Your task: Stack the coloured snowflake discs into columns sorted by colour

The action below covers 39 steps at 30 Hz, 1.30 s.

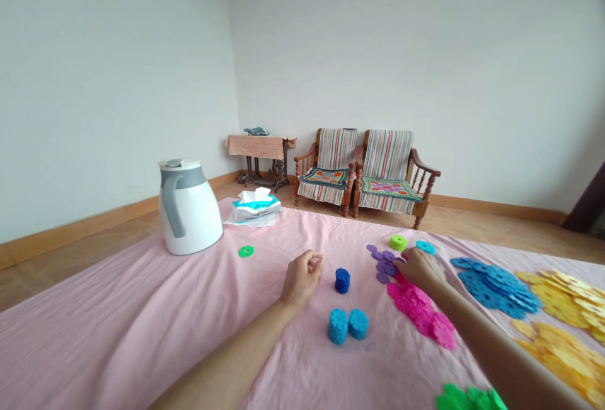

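My left hand (302,276) rests on the pink cloth (142,322) as a closed fist, just left of a dark blue stack of snowflake discs (342,280). Whether it holds anything is hidden. My right hand (420,268) lies palm down at the near edge of the loose purple discs (385,264) and the top of the pink disc pile (420,309), fingers touching the pieces. Two light blue stacks (348,325) stand side by side in front of me.
A white kettle (186,207) and a tissue pack (255,207) stand at the far left. Piles of blue discs (496,281), yellow discs (567,315) and green discs (467,397) lie on the right. A lone green disc (246,250) lies mid-cloth. Two wooden armchairs (363,170) stand behind.
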Available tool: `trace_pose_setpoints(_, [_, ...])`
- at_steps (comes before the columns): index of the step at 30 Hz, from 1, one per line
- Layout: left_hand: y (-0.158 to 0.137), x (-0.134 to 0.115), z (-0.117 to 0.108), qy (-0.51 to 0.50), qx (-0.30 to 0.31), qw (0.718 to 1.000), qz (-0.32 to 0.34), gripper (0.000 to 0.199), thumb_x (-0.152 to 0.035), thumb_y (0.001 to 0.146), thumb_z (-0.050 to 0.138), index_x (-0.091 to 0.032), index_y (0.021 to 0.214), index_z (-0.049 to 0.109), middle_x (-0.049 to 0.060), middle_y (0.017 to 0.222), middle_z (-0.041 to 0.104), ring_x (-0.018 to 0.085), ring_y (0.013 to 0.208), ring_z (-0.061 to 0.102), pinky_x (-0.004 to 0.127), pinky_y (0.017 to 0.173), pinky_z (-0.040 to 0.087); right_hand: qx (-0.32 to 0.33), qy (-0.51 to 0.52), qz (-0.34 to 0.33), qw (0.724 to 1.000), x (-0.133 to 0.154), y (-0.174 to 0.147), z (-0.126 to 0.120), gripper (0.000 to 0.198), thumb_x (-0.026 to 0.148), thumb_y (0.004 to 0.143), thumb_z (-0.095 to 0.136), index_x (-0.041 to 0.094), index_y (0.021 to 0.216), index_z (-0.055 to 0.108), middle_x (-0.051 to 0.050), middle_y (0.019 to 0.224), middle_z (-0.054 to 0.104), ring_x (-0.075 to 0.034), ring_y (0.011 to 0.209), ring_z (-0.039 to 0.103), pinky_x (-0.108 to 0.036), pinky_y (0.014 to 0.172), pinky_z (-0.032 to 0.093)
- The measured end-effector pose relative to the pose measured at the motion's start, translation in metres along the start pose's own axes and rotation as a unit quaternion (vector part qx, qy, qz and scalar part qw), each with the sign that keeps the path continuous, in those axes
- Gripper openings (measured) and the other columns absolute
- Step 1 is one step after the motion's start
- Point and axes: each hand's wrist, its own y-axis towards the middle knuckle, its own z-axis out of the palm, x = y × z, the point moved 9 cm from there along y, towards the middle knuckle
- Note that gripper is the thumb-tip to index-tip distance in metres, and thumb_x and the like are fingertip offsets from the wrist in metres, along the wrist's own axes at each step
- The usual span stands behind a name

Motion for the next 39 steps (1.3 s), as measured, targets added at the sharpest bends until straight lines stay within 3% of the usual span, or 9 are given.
trace_pose_setpoints(7, [0.001,0.002,0.001,0.004,0.003,1.000,0.007,0.023,-0.032,0.086,0.047,-0.016,0.093,0.062,0.003,0.073,0.068,0.014,0.063,0.065,0.022,0.058,0.050,0.027,-0.004,0.029,0.999,-0.008,0.000,0.006,0.028,0.034,0.090,0.055,0.019,0.113,0.057,-0.006,0.114,0.060,-0.018,0.094,0.061,-0.038,0.080,0.051])
trace_pose_setpoints(13, [0.001,0.002,0.001,0.009,0.002,1.000,0.004,0.021,-0.029,0.084,0.049,-0.017,0.092,0.063,0.004,0.076,0.069,0.014,0.065,0.065,0.022,0.059,0.050,-0.023,0.042,0.039,0.998,-0.015,-0.001,-0.014,0.025,0.036,0.091,0.053,0.019,0.108,0.060,-0.005,0.111,0.061,-0.018,0.095,0.060,-0.038,0.081,0.050])
trace_pose_setpoints(17, [0.001,0.004,0.002,0.002,0.004,1.000,0.000,0.020,-0.028,0.084,0.050,-0.017,0.093,0.063,0.004,0.076,0.069,0.014,0.067,0.065,0.022,0.060,0.050,-0.020,0.098,0.000,0.995,0.013,0.001,-0.011,0.025,0.036,0.091,0.053,0.020,0.108,0.060,-0.004,0.111,0.061,-0.018,0.094,0.061,-0.037,0.080,0.050])
trace_pose_setpoints(22, [0.001,0.004,0.002,-0.001,0.002,1.000,0.003,0.021,-0.030,0.084,0.050,-0.016,0.093,0.063,0.004,0.076,0.069,0.015,0.068,0.065,0.023,0.062,0.051,0.031,0.156,-0.060,0.985,0.065,0.003,0.020,0.029,0.034,0.090,0.055,0.018,0.114,0.056,-0.006,0.114,0.060,-0.018,0.093,0.061,-0.038,0.078,0.052])
trace_pose_setpoints(25, [0.000,0.003,0.002,0.004,0.006,1.000,0.002,0.021,-0.030,0.085,0.050,-0.016,0.093,0.063,0.004,0.074,0.068,0.015,0.067,0.065,0.023,0.061,0.050,0.050,0.163,-0.069,0.983,0.077,0.003,0.034,0.029,0.033,0.090,0.055,0.018,0.114,0.056,-0.006,0.115,0.059,-0.018,0.093,0.061,-0.038,0.078,0.052])
trace_pose_setpoints(29, [0.000,0.002,0.001,0.004,0.008,1.000,0.002,0.020,-0.030,0.085,0.050,-0.016,0.091,0.063,0.003,0.074,0.068,0.015,0.065,0.065,0.023,0.060,0.049,0.045,0.155,-0.073,0.984,0.071,0.004,0.035,0.030,0.034,0.089,0.056,0.018,0.115,0.056,-0.006,0.116,0.059,-0.018,0.095,0.061,-0.038,0.079,0.052])
trace_pose_setpoints(34, [0.000,0.002,0.002,0.007,0.009,1.000,0.007,0.019,-0.030,0.084,0.050,-0.016,0.090,0.063,0.003,0.074,0.068,0.015,0.066,0.065,0.022,0.060,0.049,0.025,0.118,-0.077,0.990,0.047,0.002,0.014,0.027,0.034,0.090,0.055,0.018,0.112,0.058,-0.005,0.114,0.060,-0.018,0.094,0.061,-0.038,0.079,0.051])
trace_pose_setpoints(39, [0.000,0.002,0.003,0.012,0.009,1.000,0.008,0.021,-0.031,0.084,0.050,-0.016,0.091,0.063,0.003,0.074,0.068,0.014,0.065,0.065,0.022,0.059,0.049,0.032,0.093,-0.133,0.986,0.043,-0.013,-0.002,0.014,0.030,0.084,0.061,0.016,0.083,0.066,0.000,0.080,0.066,-0.015,0.077,0.062,-0.030,0.070,0.049])
